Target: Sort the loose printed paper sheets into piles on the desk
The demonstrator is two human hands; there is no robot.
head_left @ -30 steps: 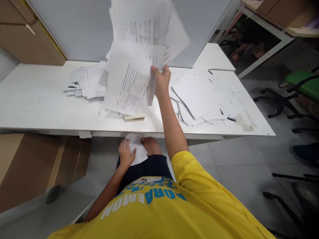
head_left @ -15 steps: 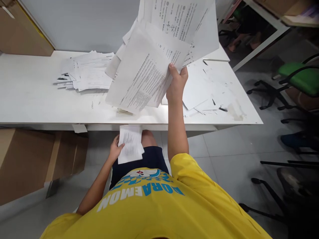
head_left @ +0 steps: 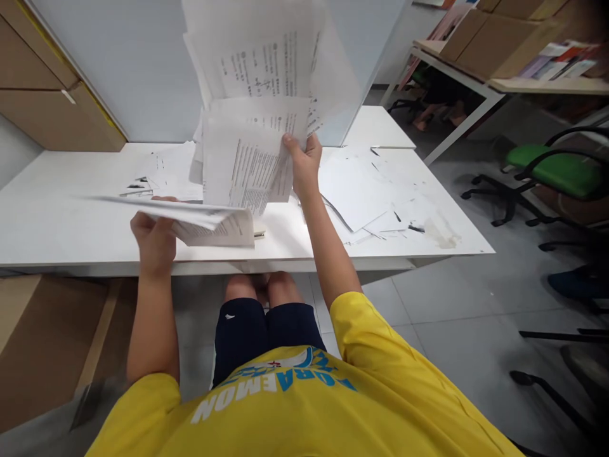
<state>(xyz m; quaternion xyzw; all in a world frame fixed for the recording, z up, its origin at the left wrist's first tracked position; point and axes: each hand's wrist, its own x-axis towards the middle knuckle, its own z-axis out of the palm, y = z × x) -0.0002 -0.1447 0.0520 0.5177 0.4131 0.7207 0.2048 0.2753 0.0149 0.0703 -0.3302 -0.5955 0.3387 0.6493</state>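
My right hand [head_left: 305, 164] grips a fan of printed paper sheets [head_left: 252, 146], thumb on top, held up above the white desk [head_left: 290, 235]. Lower and to the left, my left hand [head_left: 156, 240] is closed around a smaller stack of printed papers [head_left: 216, 227], tilted nearly edge-on over the desk's front part. The two bundles come close together in view; I cannot tell if they touch. Behind them on the desk lies a pile of papers [head_left: 176, 168], partly hidden by what I hold. A small object, perhaps a stapler [head_left: 259, 235], shows beside the left-hand stack.
Loose white sheets [head_left: 352, 203] and dark scraps lie on the desk's right side. Cardboard boxes stand at the back left [head_left: 57, 114] and under the desk [head_left: 52, 343]. A green chair [head_left: 554, 171] is on the right, near another table [head_left: 495, 86] where a person's legs show.
My left hand has risen from my lap to above the desk with its papers, moving left. My right hand still holds its sheets, now further left in view. The camera view has shifted.
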